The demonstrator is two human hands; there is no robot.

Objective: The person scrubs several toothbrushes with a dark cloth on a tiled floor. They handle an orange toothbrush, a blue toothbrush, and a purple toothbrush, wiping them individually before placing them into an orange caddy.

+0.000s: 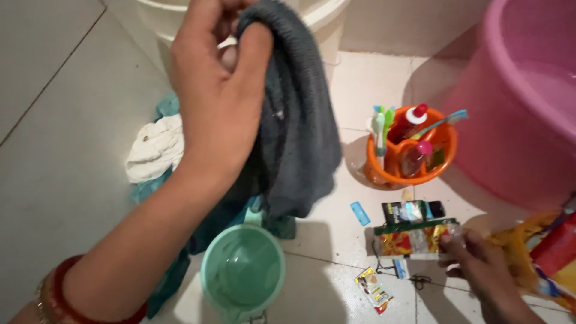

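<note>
My left hand (216,90) is raised near the top of the view, its fingers closed on a dark grey knitted cloth (297,126) that hangs down from it. A red bangle sits on that wrist. Low at the right, my right hand (474,258) reaches to the tiled floor and pinches the edge of a red and yellow sachet strip (411,240). Below the hanging cloth stands a light green plastic mug (243,270).
An orange holder (414,153) with toothbrushes and small bottles stands by a large pink tub (522,102). A white bucket (318,18) is at the top. White and teal clothes (156,150) lie on the floor. Small packets (373,291) and a blue strip (360,213) lie nearby.
</note>
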